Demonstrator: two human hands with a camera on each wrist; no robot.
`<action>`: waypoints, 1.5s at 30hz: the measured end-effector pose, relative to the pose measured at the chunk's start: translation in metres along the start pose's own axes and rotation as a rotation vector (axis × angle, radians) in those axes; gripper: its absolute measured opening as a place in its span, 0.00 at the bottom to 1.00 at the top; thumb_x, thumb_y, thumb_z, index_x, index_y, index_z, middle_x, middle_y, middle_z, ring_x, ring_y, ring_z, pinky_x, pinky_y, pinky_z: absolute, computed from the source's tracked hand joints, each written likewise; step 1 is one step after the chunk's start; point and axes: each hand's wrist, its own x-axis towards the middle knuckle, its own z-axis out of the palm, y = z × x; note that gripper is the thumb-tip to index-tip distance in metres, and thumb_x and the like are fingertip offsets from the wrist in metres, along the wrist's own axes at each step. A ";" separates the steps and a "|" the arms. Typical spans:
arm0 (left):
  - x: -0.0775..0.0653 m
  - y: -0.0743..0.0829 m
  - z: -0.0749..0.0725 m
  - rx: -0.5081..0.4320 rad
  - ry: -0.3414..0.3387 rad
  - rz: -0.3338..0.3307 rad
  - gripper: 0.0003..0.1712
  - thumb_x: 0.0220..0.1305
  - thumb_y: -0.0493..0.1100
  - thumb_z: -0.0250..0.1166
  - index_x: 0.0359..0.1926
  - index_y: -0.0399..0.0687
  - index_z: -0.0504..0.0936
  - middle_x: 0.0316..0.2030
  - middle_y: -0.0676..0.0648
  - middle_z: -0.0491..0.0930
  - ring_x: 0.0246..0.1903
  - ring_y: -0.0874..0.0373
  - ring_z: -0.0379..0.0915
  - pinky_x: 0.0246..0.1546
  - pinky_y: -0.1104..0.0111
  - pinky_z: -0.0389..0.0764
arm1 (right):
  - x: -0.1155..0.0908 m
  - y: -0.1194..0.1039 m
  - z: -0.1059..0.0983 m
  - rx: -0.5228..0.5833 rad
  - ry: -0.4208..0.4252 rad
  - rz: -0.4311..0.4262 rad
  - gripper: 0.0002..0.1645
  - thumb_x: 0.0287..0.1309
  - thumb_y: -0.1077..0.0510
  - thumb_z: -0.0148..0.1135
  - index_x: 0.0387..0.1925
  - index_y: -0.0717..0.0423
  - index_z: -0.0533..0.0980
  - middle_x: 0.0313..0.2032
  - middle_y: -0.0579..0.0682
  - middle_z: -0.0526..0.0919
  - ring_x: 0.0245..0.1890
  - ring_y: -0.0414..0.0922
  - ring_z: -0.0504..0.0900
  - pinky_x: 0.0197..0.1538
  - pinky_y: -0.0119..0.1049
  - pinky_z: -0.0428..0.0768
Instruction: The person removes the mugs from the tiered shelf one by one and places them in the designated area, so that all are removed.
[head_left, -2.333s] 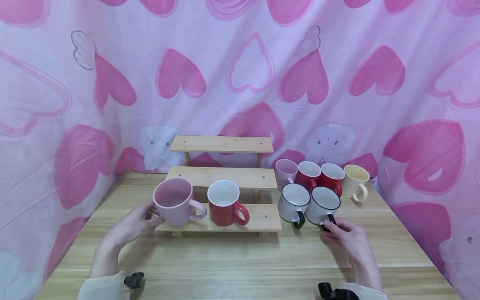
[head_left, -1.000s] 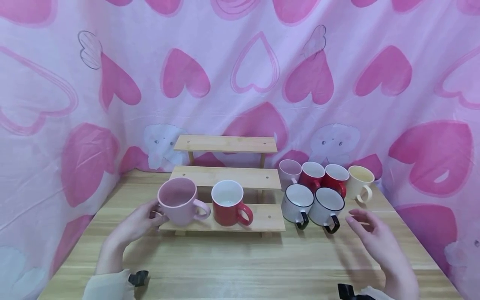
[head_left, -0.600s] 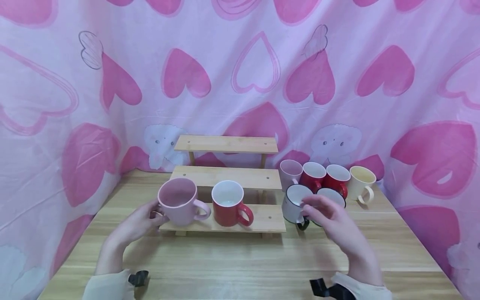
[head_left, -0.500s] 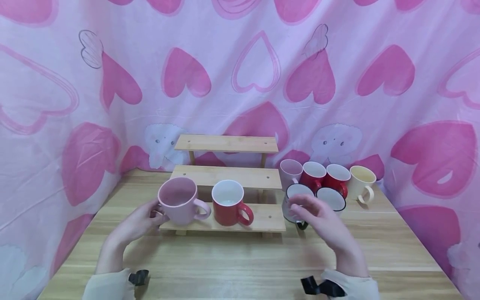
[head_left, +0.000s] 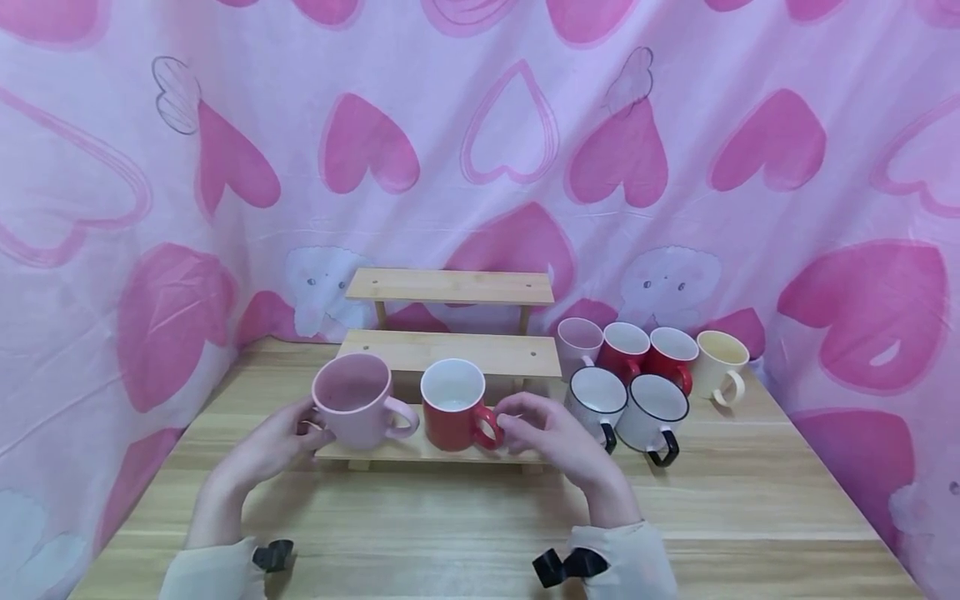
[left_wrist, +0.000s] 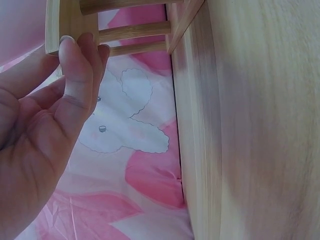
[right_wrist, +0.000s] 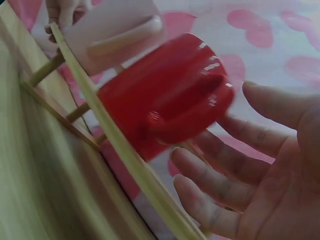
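Note:
A three-tier wooden shelf (head_left: pixel 450 353) stands on the table. On its lowest board are a pink mug (head_left: pixel 351 423), at the left end, and a red mug (head_left: pixel 447 423) beside it, both upright with handles to the right. My left hand (head_left: pixel 272 443) grips the left end of that board (left_wrist: pixel 77 22), its fingertips pressed to the underside. Close to the red mug's handle is my right hand (head_left: pixel 561 433), thumb and fingers spread apart. In the right wrist view, a gap shows between the thumb and the fingers, with the red mug just beyond them.
Right of the shelf, two white mugs with black rims (head_left: pixel 595 402) stand in front. Behind them are another pink mug (head_left: pixel 574 353), two more red mugs (head_left: pixel 619 360) and a cream mug (head_left: pixel 708 373). A heart-patterned curtain (head_left: pixel 360 225) hangs behind the table (head_left: pixel 420 525).
My right hand has let go of the right white mug's black handle, drawn back, then swung left past the white mugs to the red mug. The left hand keeps its place.

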 end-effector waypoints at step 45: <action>-0.001 0.000 -0.001 0.040 -0.001 -0.004 0.24 0.65 0.36 0.64 0.58 0.30 0.68 0.43 0.38 0.76 0.39 0.49 0.76 0.33 0.56 0.85 | -0.008 -0.017 0.005 0.219 0.063 -0.024 0.20 0.69 0.58 0.57 0.31 0.76 0.76 0.34 0.62 0.80 0.46 0.60 0.81 0.52 0.45 0.81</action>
